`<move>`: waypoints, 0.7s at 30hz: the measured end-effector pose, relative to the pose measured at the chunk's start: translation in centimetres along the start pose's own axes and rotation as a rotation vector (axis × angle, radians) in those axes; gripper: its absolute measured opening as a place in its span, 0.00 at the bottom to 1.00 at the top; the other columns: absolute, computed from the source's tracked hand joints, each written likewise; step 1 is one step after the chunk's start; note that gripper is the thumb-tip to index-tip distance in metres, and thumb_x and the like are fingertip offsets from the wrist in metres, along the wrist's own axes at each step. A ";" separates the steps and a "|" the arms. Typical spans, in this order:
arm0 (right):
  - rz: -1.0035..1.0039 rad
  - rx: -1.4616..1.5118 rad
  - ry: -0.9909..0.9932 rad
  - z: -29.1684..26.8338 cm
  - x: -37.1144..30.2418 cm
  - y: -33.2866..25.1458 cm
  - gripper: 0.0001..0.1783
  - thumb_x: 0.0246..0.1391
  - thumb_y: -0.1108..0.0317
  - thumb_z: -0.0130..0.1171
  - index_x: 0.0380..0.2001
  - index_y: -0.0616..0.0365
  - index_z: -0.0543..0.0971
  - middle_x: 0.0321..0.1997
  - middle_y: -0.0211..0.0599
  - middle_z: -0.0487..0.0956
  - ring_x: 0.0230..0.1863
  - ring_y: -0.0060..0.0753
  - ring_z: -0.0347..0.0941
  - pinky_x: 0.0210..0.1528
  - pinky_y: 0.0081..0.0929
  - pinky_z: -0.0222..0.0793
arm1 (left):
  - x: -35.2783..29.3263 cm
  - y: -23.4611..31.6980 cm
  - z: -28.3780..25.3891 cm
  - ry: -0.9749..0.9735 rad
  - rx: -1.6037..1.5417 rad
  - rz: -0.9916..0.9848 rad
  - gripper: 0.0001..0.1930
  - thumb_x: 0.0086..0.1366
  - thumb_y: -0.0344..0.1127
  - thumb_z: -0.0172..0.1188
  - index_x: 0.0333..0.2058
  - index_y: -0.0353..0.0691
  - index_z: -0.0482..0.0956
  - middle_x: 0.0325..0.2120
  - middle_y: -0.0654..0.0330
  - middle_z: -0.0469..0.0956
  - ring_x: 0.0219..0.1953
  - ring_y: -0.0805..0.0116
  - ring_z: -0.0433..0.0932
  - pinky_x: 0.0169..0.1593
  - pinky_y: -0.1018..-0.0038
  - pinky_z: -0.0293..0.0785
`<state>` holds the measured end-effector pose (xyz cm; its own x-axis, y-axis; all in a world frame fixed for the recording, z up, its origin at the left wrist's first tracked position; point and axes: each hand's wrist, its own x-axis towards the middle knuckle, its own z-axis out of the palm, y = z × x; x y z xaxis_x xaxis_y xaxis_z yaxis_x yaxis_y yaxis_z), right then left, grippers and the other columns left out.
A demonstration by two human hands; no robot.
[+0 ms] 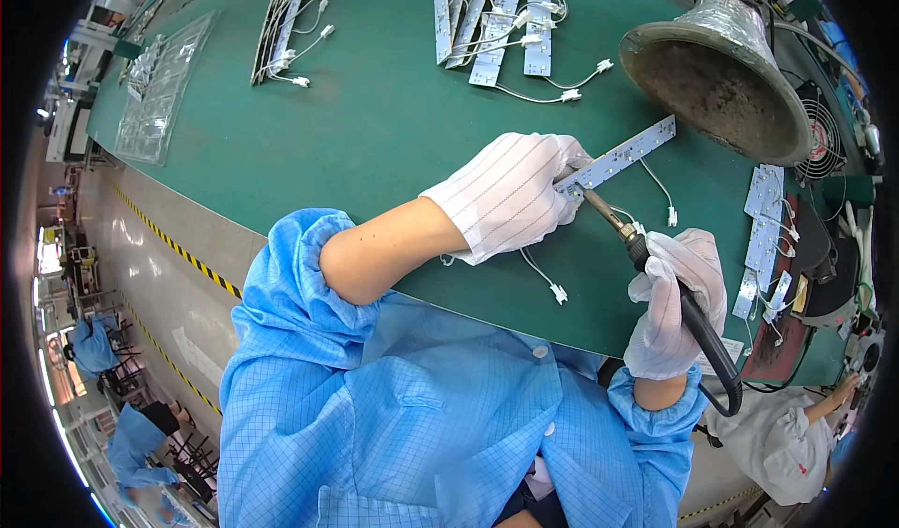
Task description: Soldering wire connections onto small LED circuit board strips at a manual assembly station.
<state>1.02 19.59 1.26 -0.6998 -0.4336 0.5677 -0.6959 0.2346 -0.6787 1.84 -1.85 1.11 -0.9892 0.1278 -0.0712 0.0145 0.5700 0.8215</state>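
My left hand point(513, 189), in a white striped glove, is closed around the near end of a long white LED strip board point(629, 156). The strip points away to the upper right, over the green table. In my gloved right hand point(682, 294) is a soldering iron point(626, 230) with a black handle and cable. Its tip meets the strip close to my left fingers; whether it touches a pad is too small to tell. Thin white wires with a white connector point(671, 216) hang by the strip, and another connector point(559, 293) lies below my left hand.
Several LED strips with wired connectors lie at the far middle point(501, 36) and far left point(284, 27). A clear plastic tray point(167, 88) rests at the left edge. A fume-extraction hood point(716, 79) looms at upper right. More boards point(763, 219) and a fan point(819, 137) stand right. Other people sit nearby.
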 end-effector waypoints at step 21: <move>0.031 -0.018 0.001 -0.3 0.0 -0.3 0.10 0.46 0.76 0.50 0.33 0.65 0.76 0.22 0.36 0.71 0.28 0.32 0.62 0.33 0.29 0.58 | 0.3 0.4 -0.6 -0.081 -0.100 -0.109 0.18 0.50 0.32 0.61 0.39 0.26 0.76 0.27 0.45 0.80 0.29 0.50 0.79 0.36 0.66 0.75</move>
<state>1.21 19.80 1.59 -0.7215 -0.4250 0.5467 -0.6765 0.2640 -0.6875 1.44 -2.12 1.76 -0.9691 0.1366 -0.2054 -0.1113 0.5008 0.8584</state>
